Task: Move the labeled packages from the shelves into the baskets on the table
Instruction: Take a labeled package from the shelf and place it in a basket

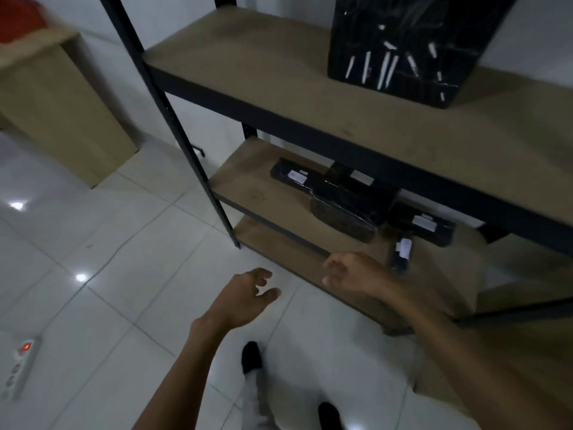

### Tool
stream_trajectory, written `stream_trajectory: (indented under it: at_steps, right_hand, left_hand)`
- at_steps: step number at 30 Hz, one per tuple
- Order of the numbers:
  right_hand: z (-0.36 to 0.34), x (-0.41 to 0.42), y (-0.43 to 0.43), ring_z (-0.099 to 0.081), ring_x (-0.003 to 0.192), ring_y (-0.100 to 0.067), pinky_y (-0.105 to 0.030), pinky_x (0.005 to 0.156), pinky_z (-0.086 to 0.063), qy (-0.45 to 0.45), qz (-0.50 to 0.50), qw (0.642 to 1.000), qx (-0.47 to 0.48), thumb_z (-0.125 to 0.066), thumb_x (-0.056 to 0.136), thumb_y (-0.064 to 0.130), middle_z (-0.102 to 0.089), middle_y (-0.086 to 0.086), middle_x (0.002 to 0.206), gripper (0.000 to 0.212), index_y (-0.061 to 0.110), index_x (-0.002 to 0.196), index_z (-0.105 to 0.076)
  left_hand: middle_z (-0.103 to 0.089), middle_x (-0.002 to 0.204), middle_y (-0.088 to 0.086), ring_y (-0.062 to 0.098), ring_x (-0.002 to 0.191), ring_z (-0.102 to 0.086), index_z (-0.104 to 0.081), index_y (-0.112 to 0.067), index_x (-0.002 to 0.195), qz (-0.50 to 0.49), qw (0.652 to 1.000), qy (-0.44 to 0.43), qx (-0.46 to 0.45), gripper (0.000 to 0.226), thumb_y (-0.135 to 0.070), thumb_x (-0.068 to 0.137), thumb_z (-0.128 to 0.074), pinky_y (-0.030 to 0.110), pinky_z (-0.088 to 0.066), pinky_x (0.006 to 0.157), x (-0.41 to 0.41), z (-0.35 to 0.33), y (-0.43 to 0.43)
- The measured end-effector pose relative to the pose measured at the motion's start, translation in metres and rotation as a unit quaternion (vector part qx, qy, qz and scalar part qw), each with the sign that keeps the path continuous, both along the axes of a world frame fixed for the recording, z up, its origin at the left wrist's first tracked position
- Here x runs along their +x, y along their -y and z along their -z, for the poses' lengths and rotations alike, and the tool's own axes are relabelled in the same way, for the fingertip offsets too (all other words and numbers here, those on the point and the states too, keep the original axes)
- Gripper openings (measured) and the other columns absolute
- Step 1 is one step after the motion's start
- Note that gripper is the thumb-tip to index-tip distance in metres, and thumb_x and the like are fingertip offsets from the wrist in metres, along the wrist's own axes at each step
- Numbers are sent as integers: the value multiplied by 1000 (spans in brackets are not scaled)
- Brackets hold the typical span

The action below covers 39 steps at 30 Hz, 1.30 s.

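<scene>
The left hand sits at lower centre of the frame, fingers loosely curled and spread, holding nothing and touching nothing. The right hand, just to its right, is also empty, with its fingers hanging half-curled over the front edge of the lowest brown shelf board.

Closest to the right hand, just beyond its wrist, is a narrow black wrapped package. Its long axis runs nearly straight up and down the frame, and its white label is at the upper end.

On the middle shelf board above lie three more black plastic-wrapped packages:
- A long flat package with a white label points from upper left to lower right.
- A bulky glossy package touches that package's lower-right end.
- A long labelled package at centre right lies roughly left to right, dipping to the right.

On the top board, at the upper right, stands a large black wrapped box, streaked with white.

The boards sit in a black metal shelf frame.

White floor tiles fill the left. A tan cabinet is at the upper left, with a red object on it, too blurred to tell what it is. A white power strip with a lit red switch lies at the lower left. Two black-shod feet show at the bottom.
</scene>
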State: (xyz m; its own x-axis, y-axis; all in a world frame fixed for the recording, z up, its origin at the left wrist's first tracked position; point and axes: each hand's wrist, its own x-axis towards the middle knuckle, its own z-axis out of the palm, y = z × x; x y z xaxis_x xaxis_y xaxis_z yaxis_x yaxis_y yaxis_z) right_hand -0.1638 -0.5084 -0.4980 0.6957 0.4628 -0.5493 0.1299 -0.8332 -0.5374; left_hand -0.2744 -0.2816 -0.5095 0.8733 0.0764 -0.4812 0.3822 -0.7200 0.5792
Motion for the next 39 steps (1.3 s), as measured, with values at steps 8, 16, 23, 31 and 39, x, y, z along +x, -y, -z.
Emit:
stream_trajectory:
  at_steps: [8,16,23,31,39]
  right_hand:
    - [32,67,-104,-57,100,-7,-17,80,-39,3,68,997,-29,-68,83,37,-62,5,114,40,20,119,-62]
    - [78,122,-174,-57,109,-17,-32,93,-47,20,25,998,-46,-62,88,36,-60,1,122,37,17,120,-60]
    - [157,182,-208,-60,101,-25,-32,80,-50,123,21,988,-96,-58,85,32,-64,-6,107,25,13,100,-66]
    - [218,234,-218,-27,140,-32,-39,107,-37,265,140,935,-190,-57,89,30,-12,-12,156,70,24,150,-23]
    - [235,260,-220,-21,138,-38,-45,108,-28,256,183,915,-251,-59,89,34,-19,-23,150,74,25,150,-20]
  left_hand:
    - [-58,131,1,14,109,-59,-48,-19,137,107,993,-47,6,54,-47,92,-56,27,-46,94,106,44,-112]
    - [-62,119,-1,12,103,-56,-56,-16,124,171,985,10,-22,34,-31,93,-59,20,-43,83,192,88,-164]
    - [-18,159,5,26,147,-13,-16,-14,153,224,962,125,94,84,-54,88,-52,40,-18,118,276,193,-187]
    - [-13,158,14,31,147,-7,-18,-12,152,270,935,162,165,95,-79,86,-11,55,-11,115,294,282,-227]
    - [-20,158,13,25,146,-3,-24,-15,152,255,927,222,159,87,-75,89,-17,37,9,115,294,293,-229]
